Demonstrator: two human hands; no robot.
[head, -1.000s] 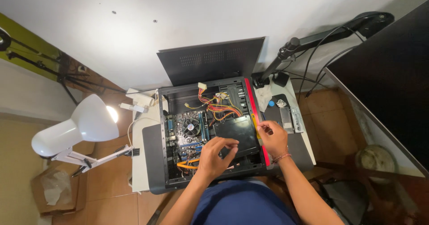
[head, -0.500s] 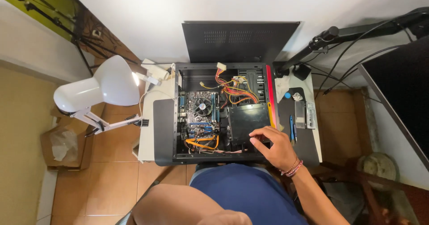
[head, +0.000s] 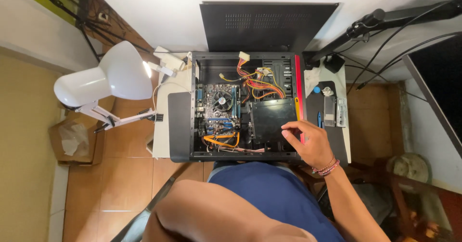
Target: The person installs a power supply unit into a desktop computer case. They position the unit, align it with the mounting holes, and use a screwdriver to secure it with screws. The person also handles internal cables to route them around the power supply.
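My right hand [head: 313, 143] hovers over the lower right corner of the open black desktop computer case [head: 243, 108], fingers loosely curled with the grip apart and holding nothing, fingertips just above the flat black drive tray [head: 272, 119]. My left hand is out of view; only the bare forearm [head: 211, 213] shows low in frame. The case lies on its side on the white tabletop [head: 161, 117], green motherboard with round cooling fan [head: 222, 102] left of the tray, white desk lamp [head: 103, 78] further left.

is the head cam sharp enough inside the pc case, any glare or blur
Head view: open black computer case is sharp and evenly lit; the white desk lamp glares only at its bulb; right hand is crisp; the forearm at the bottom is soft, and straight edges bow from wide-angle distortion.
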